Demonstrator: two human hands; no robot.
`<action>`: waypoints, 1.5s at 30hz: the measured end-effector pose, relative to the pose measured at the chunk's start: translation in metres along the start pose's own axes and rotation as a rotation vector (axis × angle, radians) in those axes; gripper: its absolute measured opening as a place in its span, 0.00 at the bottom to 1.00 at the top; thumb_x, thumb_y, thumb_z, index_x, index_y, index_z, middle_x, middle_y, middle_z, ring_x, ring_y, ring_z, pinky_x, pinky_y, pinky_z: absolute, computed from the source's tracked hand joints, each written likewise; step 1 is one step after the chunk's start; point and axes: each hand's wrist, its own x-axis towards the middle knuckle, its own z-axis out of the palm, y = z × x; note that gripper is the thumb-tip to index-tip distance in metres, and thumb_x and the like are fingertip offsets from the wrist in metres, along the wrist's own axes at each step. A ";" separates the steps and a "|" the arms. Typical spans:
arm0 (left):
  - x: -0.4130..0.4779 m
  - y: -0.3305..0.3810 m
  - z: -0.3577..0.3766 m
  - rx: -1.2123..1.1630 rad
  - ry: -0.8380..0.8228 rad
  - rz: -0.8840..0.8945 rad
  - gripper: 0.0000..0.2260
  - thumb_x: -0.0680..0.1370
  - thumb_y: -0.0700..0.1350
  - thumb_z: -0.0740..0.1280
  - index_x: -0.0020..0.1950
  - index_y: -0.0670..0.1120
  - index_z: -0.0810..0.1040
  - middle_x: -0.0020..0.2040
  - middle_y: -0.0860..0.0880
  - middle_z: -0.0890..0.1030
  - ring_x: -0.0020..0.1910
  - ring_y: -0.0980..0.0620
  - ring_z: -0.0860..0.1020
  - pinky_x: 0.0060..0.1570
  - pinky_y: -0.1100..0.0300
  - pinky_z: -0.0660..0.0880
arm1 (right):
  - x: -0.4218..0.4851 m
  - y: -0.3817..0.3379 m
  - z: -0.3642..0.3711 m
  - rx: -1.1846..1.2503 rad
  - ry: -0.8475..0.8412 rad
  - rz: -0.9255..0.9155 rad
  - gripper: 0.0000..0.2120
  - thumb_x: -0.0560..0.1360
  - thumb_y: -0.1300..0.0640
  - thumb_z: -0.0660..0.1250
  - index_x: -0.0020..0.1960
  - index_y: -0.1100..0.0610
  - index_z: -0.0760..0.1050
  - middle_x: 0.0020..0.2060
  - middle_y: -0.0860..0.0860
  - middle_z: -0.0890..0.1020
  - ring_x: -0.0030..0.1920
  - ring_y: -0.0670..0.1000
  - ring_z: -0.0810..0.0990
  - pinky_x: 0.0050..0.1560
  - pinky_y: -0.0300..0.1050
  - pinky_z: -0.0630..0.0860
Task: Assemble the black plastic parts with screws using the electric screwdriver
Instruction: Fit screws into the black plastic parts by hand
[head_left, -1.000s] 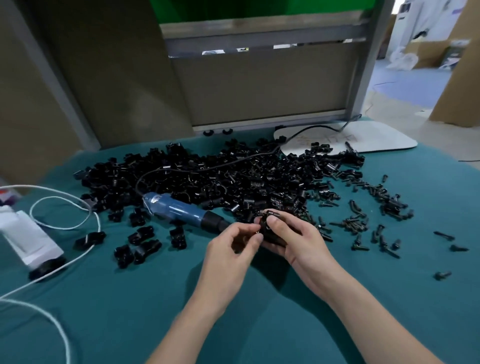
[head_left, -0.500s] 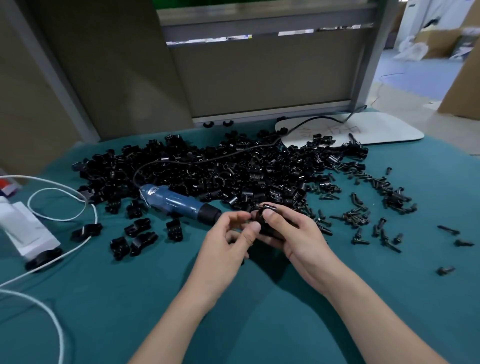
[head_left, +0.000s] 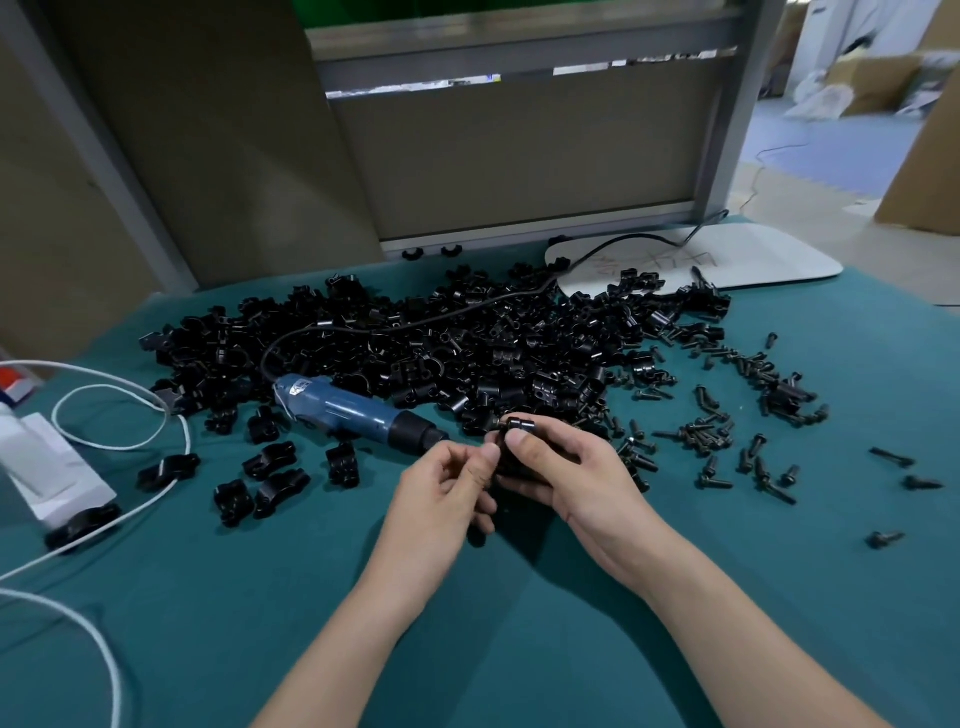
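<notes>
Early days: right grip (head_left: 571, 473) holds a part (head_left: 519, 427), left grip (head_left: 441, 493) pinches its edge, driver (head_left: 353, 413) lies idle, big pile (head_left: 467, 348) to go.

Glossy black plastic parts (head_left: 467, 358), matt teal cloth table cover (head_left: 260, 597), glossy blue screwdriver (head_left: 343, 410)

Blue electric screwdriver (head_left: 343, 410) lies beside heaped black plastic parts (head_left: 467, 343); screws (head_left: 727, 431) scattered right

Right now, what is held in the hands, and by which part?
The right hand grips a black plastic part, thumb on its top, fingers beneath. The left hand pinches its left edge; whether it holds anything more cannot be told.
</notes>
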 end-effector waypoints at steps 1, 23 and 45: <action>0.000 -0.001 0.000 0.016 0.006 0.000 0.14 0.77 0.56 0.68 0.47 0.45 0.78 0.31 0.49 0.80 0.28 0.54 0.77 0.29 0.63 0.74 | 0.000 0.000 0.000 0.001 -0.002 0.000 0.19 0.75 0.51 0.73 0.62 0.59 0.82 0.56 0.56 0.86 0.60 0.55 0.85 0.60 0.49 0.82; -0.001 -0.006 -0.004 0.160 -0.044 0.118 0.11 0.81 0.44 0.69 0.48 0.62 0.78 0.46 0.62 0.82 0.38 0.63 0.76 0.44 0.64 0.73 | 0.001 -0.002 -0.002 0.008 0.028 0.017 0.20 0.73 0.51 0.74 0.61 0.59 0.82 0.56 0.58 0.86 0.60 0.56 0.85 0.57 0.49 0.82; -0.005 -0.002 -0.008 0.284 0.033 0.081 0.13 0.80 0.61 0.62 0.43 0.56 0.79 0.33 0.58 0.79 0.34 0.60 0.76 0.38 0.59 0.74 | -0.001 -0.003 0.001 0.008 0.014 0.006 0.19 0.72 0.50 0.75 0.59 0.57 0.84 0.57 0.58 0.86 0.60 0.57 0.85 0.57 0.47 0.82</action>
